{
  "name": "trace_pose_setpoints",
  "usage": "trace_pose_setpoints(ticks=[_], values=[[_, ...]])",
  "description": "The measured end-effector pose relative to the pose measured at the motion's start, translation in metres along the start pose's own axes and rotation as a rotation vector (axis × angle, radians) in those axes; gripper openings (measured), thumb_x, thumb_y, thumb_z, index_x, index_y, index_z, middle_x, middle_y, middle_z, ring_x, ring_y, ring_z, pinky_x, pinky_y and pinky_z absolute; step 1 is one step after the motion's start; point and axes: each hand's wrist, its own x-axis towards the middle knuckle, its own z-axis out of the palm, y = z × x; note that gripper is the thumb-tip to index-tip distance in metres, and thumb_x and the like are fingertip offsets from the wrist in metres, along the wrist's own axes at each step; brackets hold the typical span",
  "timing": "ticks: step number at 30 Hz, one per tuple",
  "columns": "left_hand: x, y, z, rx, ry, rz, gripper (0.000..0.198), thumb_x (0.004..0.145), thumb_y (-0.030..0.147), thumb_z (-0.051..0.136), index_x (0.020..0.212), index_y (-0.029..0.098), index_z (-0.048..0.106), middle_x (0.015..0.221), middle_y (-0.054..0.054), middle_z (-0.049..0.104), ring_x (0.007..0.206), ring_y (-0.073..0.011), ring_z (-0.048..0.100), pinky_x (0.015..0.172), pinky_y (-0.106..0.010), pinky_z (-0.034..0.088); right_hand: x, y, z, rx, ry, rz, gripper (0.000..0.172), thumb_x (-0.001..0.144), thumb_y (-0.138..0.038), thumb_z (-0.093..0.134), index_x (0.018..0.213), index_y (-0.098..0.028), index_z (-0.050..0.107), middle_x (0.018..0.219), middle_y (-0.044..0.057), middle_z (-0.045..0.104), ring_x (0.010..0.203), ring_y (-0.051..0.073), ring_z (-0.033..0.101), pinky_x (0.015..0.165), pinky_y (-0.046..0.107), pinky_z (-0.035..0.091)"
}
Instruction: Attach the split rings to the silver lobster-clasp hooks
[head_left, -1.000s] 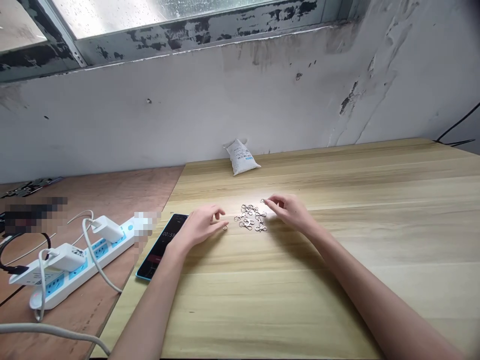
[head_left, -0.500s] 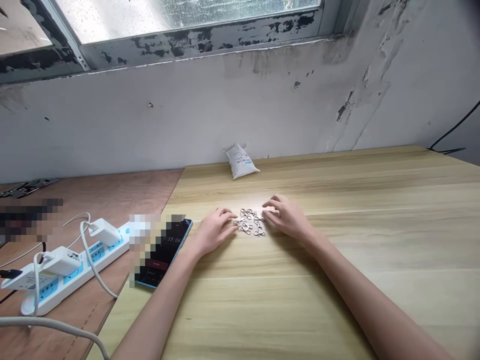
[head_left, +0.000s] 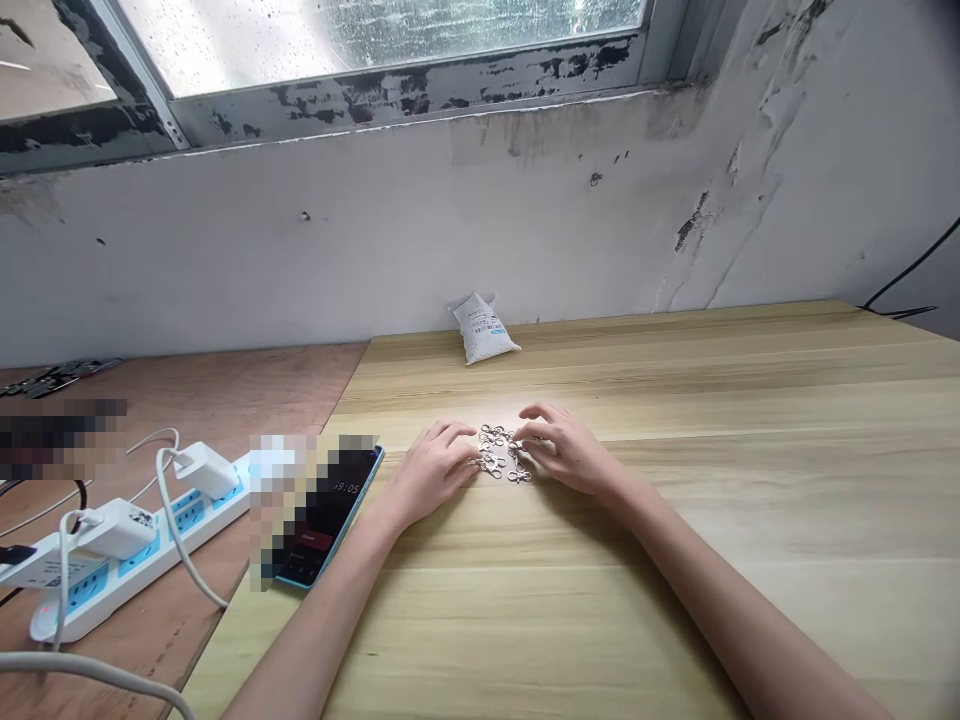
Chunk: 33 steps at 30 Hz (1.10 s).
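Note:
Several small silvery metal clasps [head_left: 493,462] lie in a loose cluster on the light wooden table [head_left: 480,620]. My left hand [head_left: 437,464] rests at the cluster's left side, its fingers bent and apart, the fingertips at the nearest clasps. From the right, my right hand [head_left: 564,450] reaches over the cluster's edge with fingers spread and curved; its fingertips touch or hover just above the clasps, which of the two I cannot tell. Neither hand visibly holds a clasp.
A white printed packet [head_left: 484,330] lies near the wall behind the clasps. Left of my left forearm is a phone [head_left: 330,515] showing a timer. Farther left, a white power strip [head_left: 180,520] with chargers and cables lies on a reddish-brown board [head_left: 247,390].
My right hand has moved slightly left, over the right edge of the clasps. My left fingertips have come a little closer in. The view has shifted slightly.

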Motion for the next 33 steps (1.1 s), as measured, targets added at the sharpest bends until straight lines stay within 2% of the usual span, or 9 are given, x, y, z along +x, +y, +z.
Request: trace_pose_setpoints(ticks=[3, 8, 13, 17, 21, 26, 29, 33], values=[[0.000, -0.001, 0.003, 0.012, 0.007, 0.015, 0.016, 0.093, 0.025, 0.054, 0.091, 0.025, 0.070, 0.120, -0.004, 0.061, 0.115, -0.0224, 0.051, 0.098, -0.041, 0.045, 0.000, -0.006, -0.003, 0.016, -0.029, -0.019, 0.012, 0.087, -0.028, 0.063, 0.089, -0.025, 0.074, 0.111, 0.010, 0.060, 0.103, 0.024, 0.057, 0.088, 0.039, 0.043], [-0.001, -0.001, 0.002, 0.003, -0.006, -0.012, 0.019, 0.093, 0.024, 0.053, 0.085, 0.024, 0.071, 0.116, -0.004, 0.062, 0.111, -0.0215, 0.053, 0.093, -0.038, 0.047, 0.000, -0.007, -0.004, 0.017, -0.056, 0.023, 0.012, 0.087, -0.026, 0.063, 0.086, -0.025, 0.074, 0.107, 0.009, 0.061, 0.099, 0.023, 0.057, 0.084, 0.036, 0.043], [-0.003, -0.004, -0.010, -0.029, -0.010, -0.065, 0.016, 0.093, 0.024, 0.054, 0.092, 0.023, 0.070, 0.116, -0.005, 0.062, 0.110, -0.0219, 0.052, 0.091, -0.037, 0.048, -0.001, -0.001, -0.004, -0.018, -0.023, 0.024, 0.015, 0.088, -0.020, 0.058, 0.089, -0.023, 0.073, 0.106, 0.009, 0.061, 0.099, 0.023, 0.056, 0.084, 0.037, 0.043], [-0.005, -0.008, -0.023, -0.089, -0.060, -0.135, 0.017, 0.091, 0.030, 0.055, 0.092, 0.022, 0.070, 0.105, -0.005, 0.064, 0.102, -0.0219, 0.055, 0.086, -0.036, 0.047, -0.001, -0.004, -0.007, -0.014, -0.020, 0.018, 0.016, 0.089, -0.021, 0.057, 0.088, -0.023, 0.073, 0.104, 0.009, 0.062, 0.095, 0.023, 0.056, 0.083, 0.037, 0.042], [-0.008, -0.009, -0.031, -0.148, -0.120, -0.207, 0.019, 0.090, 0.032, 0.055, 0.085, 0.022, 0.070, 0.092, -0.004, 0.063, 0.091, -0.0203, 0.057, 0.077, -0.032, 0.045, 0.000, -0.013, -0.014, -0.009, -0.062, 0.003, 0.014, 0.087, -0.023, 0.059, 0.084, -0.023, 0.073, 0.101, 0.009, 0.063, 0.092, 0.022, 0.055, 0.081, 0.036, 0.040], [-0.010, -0.010, -0.033, -0.226, -0.195, -0.292, 0.021, 0.086, 0.038, 0.057, 0.085, 0.023, 0.071, 0.084, -0.003, 0.062, 0.076, -0.0179, 0.056, 0.066, -0.028, 0.041, 0.001, -0.024, -0.022, 0.006, -0.176, 0.021, 0.012, 0.083, -0.025, 0.065, 0.077, -0.024, 0.075, 0.079, 0.004, 0.063, 0.077, 0.018, 0.054, 0.073, 0.032, 0.038], [-0.010, -0.013, -0.032, -0.261, -0.208, -0.314, 0.023, 0.087, 0.038, 0.055, 0.084, 0.022, 0.072, 0.082, -0.003, 0.062, 0.077, -0.0181, 0.056, 0.066, -0.027, 0.041, 0.002, -0.028, -0.020, -0.014, -0.262, 0.040, 0.012, 0.080, -0.020, 0.065, 0.076, -0.024, 0.076, 0.072, 0.003, 0.064, 0.067, 0.015, 0.053, 0.069, 0.030, 0.037], [-0.011, -0.016, -0.030, -0.297, -0.202, -0.356, 0.021, 0.086, 0.036, 0.056, 0.083, 0.021, 0.070, 0.081, -0.002, 0.063, 0.075, -0.0173, 0.056, 0.066, -0.027, 0.041, 0.003, -0.034, -0.010, -0.083, -0.272, 0.019, 0.024, 0.076, -0.009, 0.055, 0.070, -0.022, 0.074, 0.070, 0.003, 0.066, 0.063, 0.014, 0.053, 0.064, 0.028, 0.035]])
